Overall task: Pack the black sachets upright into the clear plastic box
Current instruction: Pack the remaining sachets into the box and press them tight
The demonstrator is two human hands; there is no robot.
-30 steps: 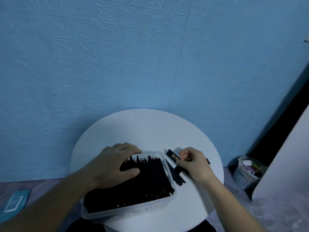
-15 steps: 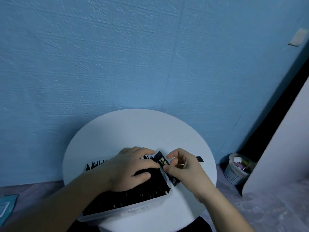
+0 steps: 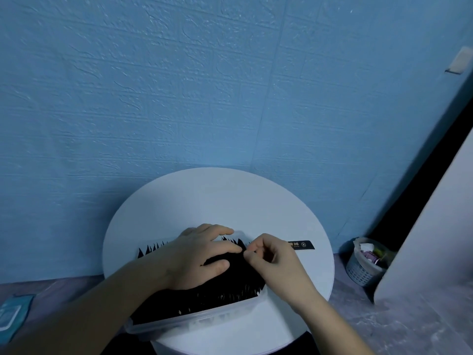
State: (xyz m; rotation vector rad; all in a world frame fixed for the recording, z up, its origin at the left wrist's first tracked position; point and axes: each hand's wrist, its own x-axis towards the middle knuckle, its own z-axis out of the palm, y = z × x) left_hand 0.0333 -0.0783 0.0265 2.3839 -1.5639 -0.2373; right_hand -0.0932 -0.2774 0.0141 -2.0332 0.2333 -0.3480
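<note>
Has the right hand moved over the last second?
Yes. The right hand has gone leftward from the round white table beside the clear plastic box to above its right end, next to the left hand.

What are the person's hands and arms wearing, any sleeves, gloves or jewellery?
Nothing visible. The left hand and right hand are bare, without gloves, rings or a watch; the left forearm and right forearm are uncovered to the frame's edge; no sleeve shows.

table: round white top (image 3: 217, 201).
box: clear plastic box (image 3: 204, 319) is seated on the table, under the left hand (image 3: 202, 254).
loose black sachet (image 3: 302, 245): laid flat on the table, just beyond the right hand (image 3: 276, 265), beside the box.
</note>
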